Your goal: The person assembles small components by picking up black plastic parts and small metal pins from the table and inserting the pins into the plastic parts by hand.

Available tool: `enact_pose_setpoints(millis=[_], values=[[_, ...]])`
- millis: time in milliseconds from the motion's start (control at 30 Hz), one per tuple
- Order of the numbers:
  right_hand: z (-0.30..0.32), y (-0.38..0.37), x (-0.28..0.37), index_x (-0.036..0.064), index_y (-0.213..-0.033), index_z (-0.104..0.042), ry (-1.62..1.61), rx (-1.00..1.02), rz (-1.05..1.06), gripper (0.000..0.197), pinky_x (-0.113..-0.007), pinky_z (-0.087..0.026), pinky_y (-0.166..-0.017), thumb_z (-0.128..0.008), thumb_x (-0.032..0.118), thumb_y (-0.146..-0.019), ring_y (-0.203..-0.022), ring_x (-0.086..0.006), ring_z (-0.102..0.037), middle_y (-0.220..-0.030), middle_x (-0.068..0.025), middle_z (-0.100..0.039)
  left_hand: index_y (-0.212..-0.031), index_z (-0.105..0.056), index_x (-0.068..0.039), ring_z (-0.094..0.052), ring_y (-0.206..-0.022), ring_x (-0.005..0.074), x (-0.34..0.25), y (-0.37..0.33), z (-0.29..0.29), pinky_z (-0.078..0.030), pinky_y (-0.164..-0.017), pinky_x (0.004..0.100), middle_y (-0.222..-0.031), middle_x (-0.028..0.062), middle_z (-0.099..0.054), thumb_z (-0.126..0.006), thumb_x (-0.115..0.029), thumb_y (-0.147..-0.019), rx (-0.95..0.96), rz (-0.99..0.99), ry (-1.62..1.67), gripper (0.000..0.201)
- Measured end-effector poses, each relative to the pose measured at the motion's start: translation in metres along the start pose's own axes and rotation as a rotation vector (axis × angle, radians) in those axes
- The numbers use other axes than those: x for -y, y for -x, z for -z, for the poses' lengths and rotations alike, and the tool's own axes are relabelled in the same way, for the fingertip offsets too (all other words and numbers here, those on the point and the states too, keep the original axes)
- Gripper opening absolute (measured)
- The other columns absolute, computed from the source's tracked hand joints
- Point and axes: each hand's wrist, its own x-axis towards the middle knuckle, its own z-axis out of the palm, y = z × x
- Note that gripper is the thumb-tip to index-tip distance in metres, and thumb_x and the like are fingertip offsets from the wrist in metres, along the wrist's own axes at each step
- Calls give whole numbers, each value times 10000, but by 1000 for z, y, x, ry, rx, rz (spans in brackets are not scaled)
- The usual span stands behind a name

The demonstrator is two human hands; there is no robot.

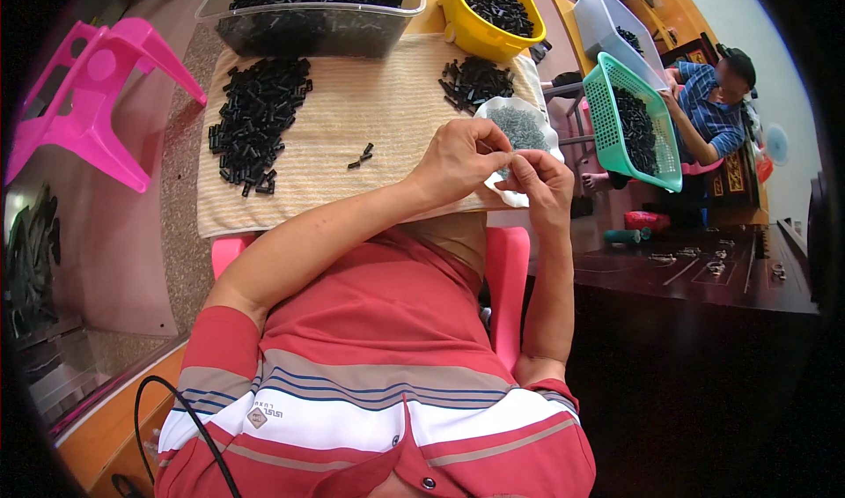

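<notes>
My left hand and my right hand meet fingertip to fingertip over the right edge of the towel-covered table. Both are closed in a pinch; whatever lies between the fingers is too small or hidden to name. Just beyond them is a white scalloped dish of small translucent pieces, its near side partly covered by my hands. A small heap of short black tubular pieces lies past the dish. Farther left spreads a larger heap of the same black pieces, with a few loose ones nearer the middle.
At the table's far side stand a clear plastic bin and a yellow tub, both holding black pieces. A pink stool is at left. Rightward, another person sits by a green basket and a white bin.
</notes>
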Motion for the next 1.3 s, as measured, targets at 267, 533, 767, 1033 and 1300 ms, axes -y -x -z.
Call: enact_pose_setpoints(millis=[267, 533, 767, 1033, 1300], values=[[0, -1, 0, -77, -960, -676, -120, -103, -11, 124, -272, -600, -660, -681, 30, -897, -707, -190, -714, -842, -126, -704, -909, -701, 18, -657, -763, 98, -2, 0, -2, -536, -688, 244, -826, 58, -706, -729, -73, -848, 23, 18, 24, 114], [5, -2, -3, -90, -930, -668, -318, -67, -25, 114, -325, -626, -664, -685, -11, -851, -697, -220, -714, -841, -149, -698, -933, -696, 17, -664, -789, 104, 1, -3, -1, -543, -714, 242, -845, 56, -706, -720, -65, -859, 83, 25, 120, 113], [1, -2, -5, -73, -941, -670, -191, -71, 83, 113, -305, -615, -678, -703, -33, -841, -709, -197, -712, -852, -133, -700, -938, -691, -4, -653, -755, 101, 3, -3, 0, -535, -686, 237, -840, 50, -699, -731, -86, -864, 126, 155, 364, 118], [-2, -1, -8, -21, -953, -604, -84, -73, 199, 169, -234, -567, -685, -695, -98, -832, -785, -142, -699, -923, -83, -669, -942, -688, -8, -629, -705, 96, 6, -3, -3, -522, -652, 234, -815, 42, -686, -741, -91, -861, 84, 204, 412, 128], [-1, -3, -9, -28, -946, -597, -71, -95, 202, 147, -267, -593, -695, -678, -92, -840, -760, -145, -688, -917, -79, -659, -927, -691, -9, -618, -688, 92, 9, -6, -4, -513, -626, 233, -803, 36, -675, -750, -95, -851, -22, 215, 375, 129]])
